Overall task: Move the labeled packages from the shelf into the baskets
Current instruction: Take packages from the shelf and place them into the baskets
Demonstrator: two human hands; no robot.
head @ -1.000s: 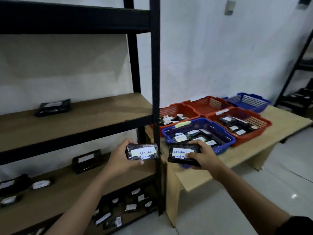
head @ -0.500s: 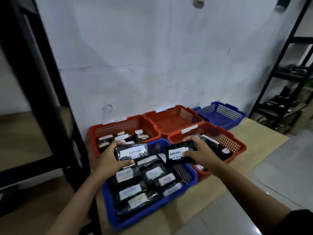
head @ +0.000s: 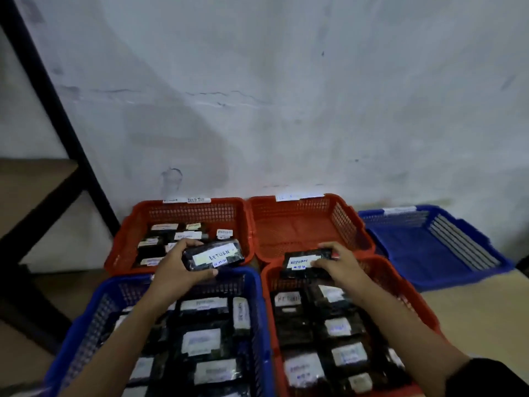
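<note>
My left hand (head: 176,269) grips a black package with a white "RETURN" label (head: 214,255), held over the front rim of the far-left red basket (head: 126,239). My right hand (head: 339,265) grips a second black "RETURN" package (head: 300,265) at the far end of the near-right red basket (head: 400,285). The near-left blue basket (head: 254,285) and the near-right red basket hold several labeled black packages. The far-left red basket also holds several.
A red basket (head: 337,219) at the back middle and a blue basket (head: 446,250) at the back right show no packages. All stand on a wooden table (head: 475,319) against a white wall. The black shelf frame (head: 54,110) rises at the left.
The view has swung from the shelf to the baskets and moved closer. Both hands carried their packages forward, the left over the far-left red basket, the right over the near-right red basket.
</note>
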